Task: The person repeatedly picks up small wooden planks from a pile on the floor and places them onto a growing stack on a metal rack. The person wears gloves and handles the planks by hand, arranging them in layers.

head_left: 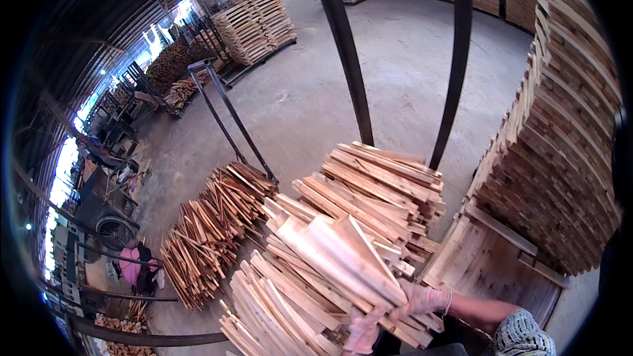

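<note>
Here, both gloved hands, the left hand (364, 333) and the right hand (425, 301), are closed on the near ends of a bundle of pale wooden slats (343, 254) at six o'clock, lifted over the loaded cart (389, 191). A slat could well slide out sideways, since the bundle is gripped at one end only. Two black cart handle frames (455, 79) and one tall stack of boards (560, 158) at three o'clock are counted; the slats are too many to count.

- My two hands, left hand (362, 333) and right hand (425, 300), sit near, on the slat heap (343, 244).
- Left of that heap lies a thinner stick pile (211, 237).
- A tall stacked wall of boards (560, 151) rises right (very close).
- Far behind, pallet stacks (254, 13).
</note>
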{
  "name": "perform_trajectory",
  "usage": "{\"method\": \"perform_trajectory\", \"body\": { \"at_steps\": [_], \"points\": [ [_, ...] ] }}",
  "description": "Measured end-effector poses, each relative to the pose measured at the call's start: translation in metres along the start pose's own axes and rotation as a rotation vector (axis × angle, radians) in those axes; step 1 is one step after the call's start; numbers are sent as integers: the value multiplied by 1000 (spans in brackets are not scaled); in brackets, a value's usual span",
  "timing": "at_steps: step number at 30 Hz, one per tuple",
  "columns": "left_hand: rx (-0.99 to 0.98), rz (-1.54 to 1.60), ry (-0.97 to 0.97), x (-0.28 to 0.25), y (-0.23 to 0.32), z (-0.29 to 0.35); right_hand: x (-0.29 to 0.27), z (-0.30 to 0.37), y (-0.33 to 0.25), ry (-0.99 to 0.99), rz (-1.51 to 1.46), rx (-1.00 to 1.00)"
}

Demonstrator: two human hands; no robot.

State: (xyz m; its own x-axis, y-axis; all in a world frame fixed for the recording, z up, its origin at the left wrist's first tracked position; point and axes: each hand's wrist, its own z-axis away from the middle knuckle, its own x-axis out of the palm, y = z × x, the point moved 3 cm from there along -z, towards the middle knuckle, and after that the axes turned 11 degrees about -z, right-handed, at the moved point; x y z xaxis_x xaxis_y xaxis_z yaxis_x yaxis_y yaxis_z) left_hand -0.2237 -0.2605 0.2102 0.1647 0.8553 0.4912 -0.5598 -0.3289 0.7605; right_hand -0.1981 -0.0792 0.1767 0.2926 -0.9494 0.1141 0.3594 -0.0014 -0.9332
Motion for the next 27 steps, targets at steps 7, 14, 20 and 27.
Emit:
{"method": "perform_trajectory", "body": {
  "at_steps": [7, 14, 20, 27],
  "points": [
    [206, -1550, -604, 52, -10, -19, -41, 94, -43, 304, -122, -182],
    [-98, -573, -498, 205, -87, -18, -117, 233, -28, 756, 95, -121],
    [-50, -693, -966, 295, -179, -41, -187, 317, 55, 1041, 203, -267],
    [-272, -706, -1079, 325, -291, -92, -235, 335, 172, 1014, 323, 5]
  ]
}}
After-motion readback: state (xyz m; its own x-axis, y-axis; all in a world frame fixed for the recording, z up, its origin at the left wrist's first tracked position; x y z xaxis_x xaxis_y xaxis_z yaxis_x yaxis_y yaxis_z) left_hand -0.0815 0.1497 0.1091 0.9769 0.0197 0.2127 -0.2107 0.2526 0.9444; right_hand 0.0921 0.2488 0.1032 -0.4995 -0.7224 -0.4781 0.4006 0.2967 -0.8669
